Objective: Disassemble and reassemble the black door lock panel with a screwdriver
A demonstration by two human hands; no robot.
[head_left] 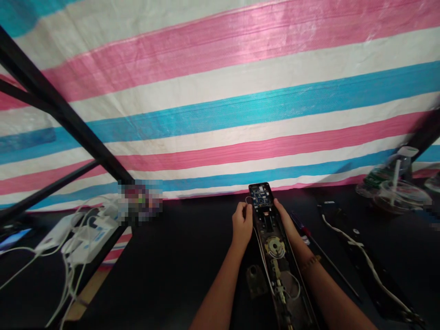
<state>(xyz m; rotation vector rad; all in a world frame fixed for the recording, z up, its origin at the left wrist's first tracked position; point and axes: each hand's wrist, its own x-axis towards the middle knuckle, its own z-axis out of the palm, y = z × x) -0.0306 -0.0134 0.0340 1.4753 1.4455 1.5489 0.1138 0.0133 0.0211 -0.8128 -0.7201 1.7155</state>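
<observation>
A long, dark door-lock panel (267, 234), its inside facing up, lies lengthwise in front of me. At its far end is a blue circuit board (261, 196); a round brass-coloured part (275, 247) sits lower down. My left hand (242, 225) is at the left edge near the board, fingers curled in a pinch. A thin white cable (260, 243) passes at those fingertips and runs down the panel's side. My right hand (281, 211) grips the right edge; most of its fingers are hidden. Beside the panel lies a small dark plate (256, 282) with a round hole.
A long-shafted screwdriver (303, 228) lies right of my right forearm. Farther right are a second long black piece (373, 270) with a pale cable, a plastic cup (400, 197) and a bottle (376, 178). White power strips (92, 240) with tangled cords stand left, near a black metal frame (74, 128).
</observation>
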